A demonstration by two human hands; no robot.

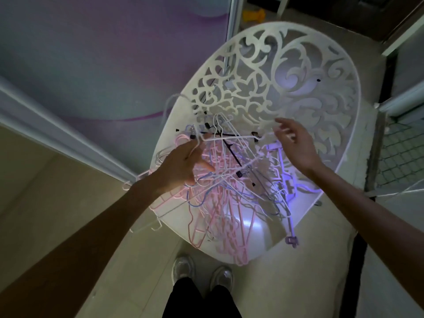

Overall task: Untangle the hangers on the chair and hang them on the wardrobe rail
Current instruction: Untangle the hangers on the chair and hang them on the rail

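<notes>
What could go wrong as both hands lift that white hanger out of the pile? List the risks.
1. The white hanger, held by the left hand and right hand, crosses a black hanger; lifting may drag it along.
2. The pile overhangs the chair at its front edge, so a tug could spill pink hangers onto the floor.
3. Dim light hides where hooks interlock, so forcing could bend a thin one.
</notes>
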